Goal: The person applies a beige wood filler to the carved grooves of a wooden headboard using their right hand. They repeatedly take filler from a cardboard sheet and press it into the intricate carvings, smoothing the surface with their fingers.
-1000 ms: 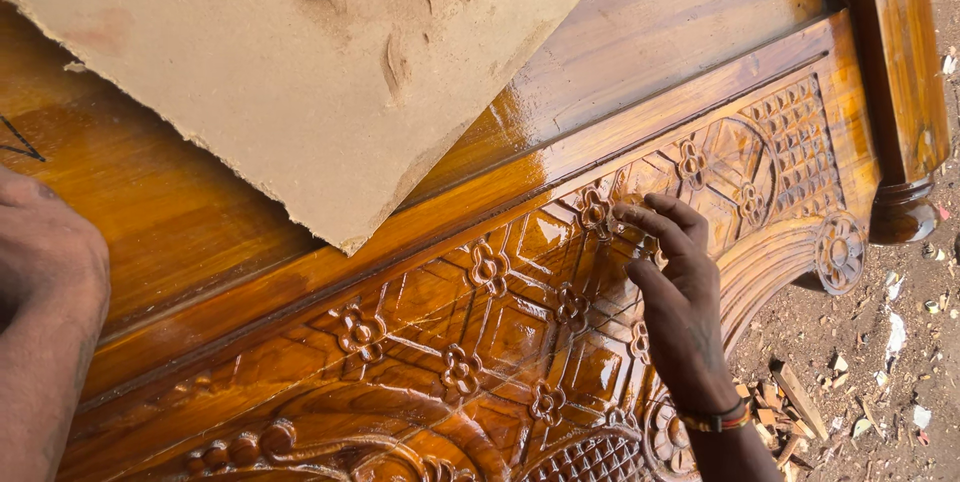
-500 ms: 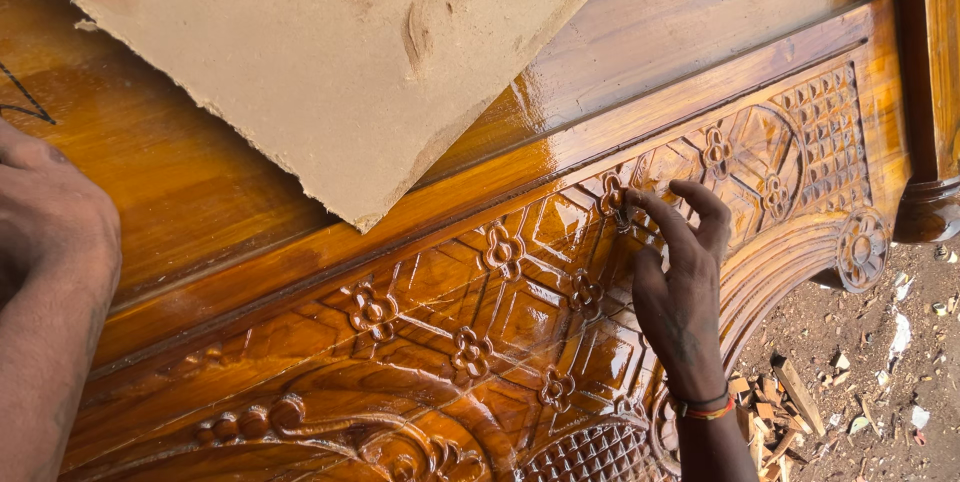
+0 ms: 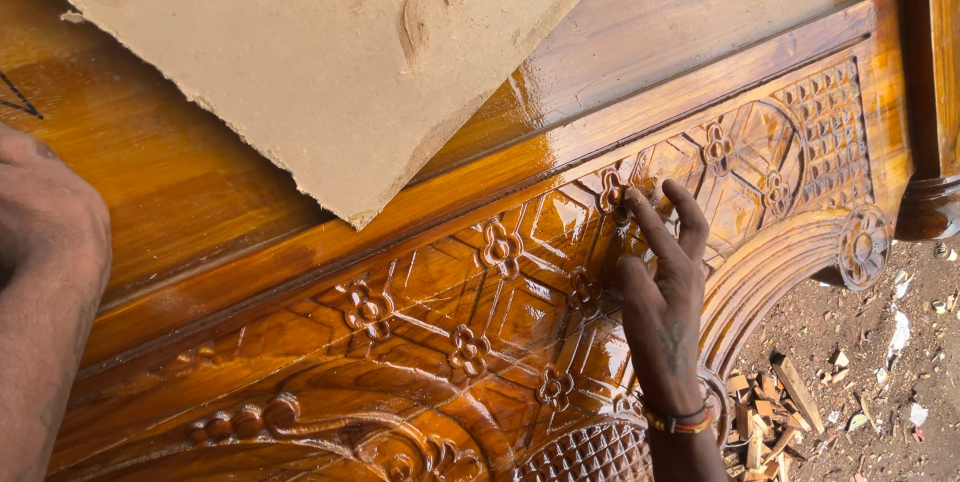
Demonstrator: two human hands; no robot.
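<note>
Two hands in view, both empty. Right hand (image 3: 665, 292) sits at about 4 o'clock in frame, fingers (image 3: 650, 227) spread open, tips pressed on the carved wooden panel (image 3: 480, 292) near a small flower rosette (image 3: 612, 190). Left hand (image 3: 45, 232) at 9 o'clock rests flat on the smooth top board (image 3: 170, 172); fingers run out of frame, so open or curled I cannot tell.

Panel fills the centre, finish very glossy (looks wet, can't confirm). Torn cardboard sheet (image 3: 330, 52) lies on the top board at 12 o'clock, its corner just short of the carving. Wood scraps (image 3: 770, 407) on the dirt ground (image 3: 880, 362) at 5 o'clock.

Risks, my read:
- if the coat is tacky, fingertips leave prints or drag marks
- cardboard fibres or ground dust sticking to the gloss
- left hand's weight smudging the top board
</note>
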